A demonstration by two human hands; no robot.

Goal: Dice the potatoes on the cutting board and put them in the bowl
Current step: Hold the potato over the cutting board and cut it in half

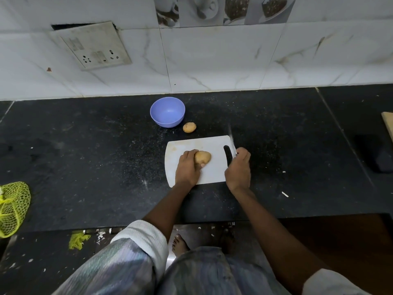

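Note:
A white cutting board (214,145) lies on the black counter. On it rests a whole tan potato (203,156), and my left hand (187,168) grips its left side with the thumb underneath. My right hand (238,169) grips the handle of a knife (231,139) at the board's right edge; the blurred blade points away from me, to the right of the potato and not touching it. A second, smaller potato (189,127) sits on the counter behind the board. The empty purple bowl (167,112) stands just left of that potato.
A tiled wall with a socket plate (93,47) runs behind the black counter (95,145). A yellow net bag (12,207) lies at the left edge. A wooden edge (388,124) and a dark object (376,156) are at the far right.

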